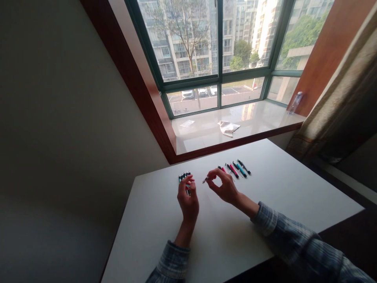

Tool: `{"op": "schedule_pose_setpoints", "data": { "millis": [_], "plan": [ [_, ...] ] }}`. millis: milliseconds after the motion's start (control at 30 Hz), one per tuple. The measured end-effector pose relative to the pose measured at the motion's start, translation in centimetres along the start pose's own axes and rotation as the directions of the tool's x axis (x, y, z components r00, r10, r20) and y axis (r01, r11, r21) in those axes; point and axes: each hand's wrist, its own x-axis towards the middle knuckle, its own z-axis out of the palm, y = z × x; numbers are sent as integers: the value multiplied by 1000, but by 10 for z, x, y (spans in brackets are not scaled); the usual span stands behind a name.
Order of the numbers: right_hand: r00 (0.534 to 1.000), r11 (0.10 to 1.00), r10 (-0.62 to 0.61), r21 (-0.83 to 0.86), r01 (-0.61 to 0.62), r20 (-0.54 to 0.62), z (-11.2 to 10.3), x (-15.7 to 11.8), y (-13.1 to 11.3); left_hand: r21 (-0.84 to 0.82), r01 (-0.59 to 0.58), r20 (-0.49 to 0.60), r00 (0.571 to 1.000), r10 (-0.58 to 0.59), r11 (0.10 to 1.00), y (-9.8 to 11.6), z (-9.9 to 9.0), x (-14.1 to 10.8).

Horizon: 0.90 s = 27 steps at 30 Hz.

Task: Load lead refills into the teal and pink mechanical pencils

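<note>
My right hand (225, 186) pinches a small dark and silvery pen part (205, 180) between thumb and fingertips, above the white table. To its left is my left hand (188, 198), with fingers curled toward the thumb; a bit of red shows between them, too small to make out. Behind my left hand lies a row of pens (184, 175) with dark tips, partly hidden by the fingers. Beyond my right hand, several pen pieces in black, pink and teal lie side by side, among them a teal barrel (241, 170) and a pink barrel (233, 170).
The white table (294, 188) meets a window ledge (200, 139) at its far edge. On the ledge are a crumpled white cloth (228, 128), a flat clear packet (187, 124) and a clear bottle (295, 103). A curtain (332, 90) hangs at the right.
</note>
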Motion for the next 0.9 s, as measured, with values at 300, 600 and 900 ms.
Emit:
{"op": "schedule_pose_setpoints", "data": {
  "millis": [300,600,900],
  "plan": [
    [884,732,417,500,-464,209,1,-8,10,63,-170,403,906,131,983,-10,12,-12],
    [900,897,435,84,-434,6,-5,-7,22,119,-213,469,873,134,970,-15,10,-13],
    [941,943,324,49,-329,94,-10,-4,17,59,48,464,883,-70,997,-12,14,-14]
  ]
}}
